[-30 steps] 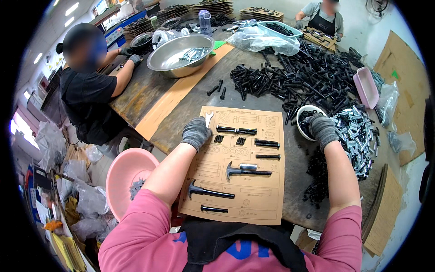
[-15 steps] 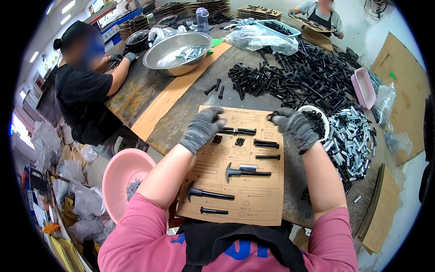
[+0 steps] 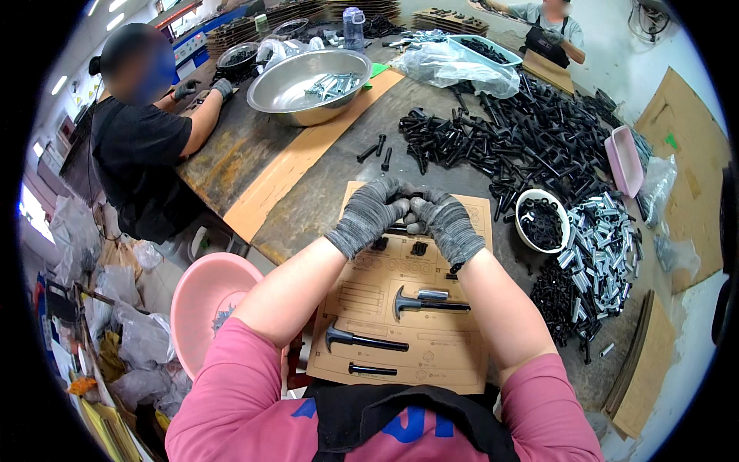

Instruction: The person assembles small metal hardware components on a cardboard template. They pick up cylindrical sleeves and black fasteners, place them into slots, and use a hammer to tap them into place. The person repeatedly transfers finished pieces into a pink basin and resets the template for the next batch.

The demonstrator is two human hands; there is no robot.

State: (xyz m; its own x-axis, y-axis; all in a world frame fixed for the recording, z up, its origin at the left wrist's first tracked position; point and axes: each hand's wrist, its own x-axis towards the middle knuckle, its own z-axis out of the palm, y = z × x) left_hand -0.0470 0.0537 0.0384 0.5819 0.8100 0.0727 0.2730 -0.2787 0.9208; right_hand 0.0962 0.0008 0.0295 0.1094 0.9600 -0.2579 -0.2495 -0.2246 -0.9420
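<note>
I had the grey knit-gloved left hand (image 3: pixel 371 217) and right hand (image 3: pixel 448 225) meeting, equally near, fingers curled on contents I couldn't tell, above the far end of the flat brown cardboard sheet (image 3: pixel 431 331), long axis near-to-far.

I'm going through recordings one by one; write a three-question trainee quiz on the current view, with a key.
1. True or false: the grey-gloved left hand and grey-gloved right hand are close together over the far half of the brown cardboard sheet.
2. What fills the round white bowl?
A) Silver metal bolts
B) Small black parts
C) Clear plastic bags
3. How many long dark metal pieces with curved crosswise heads can be seen on the sheet?

Key: 1. True. 2. B. 3. Two.
</note>
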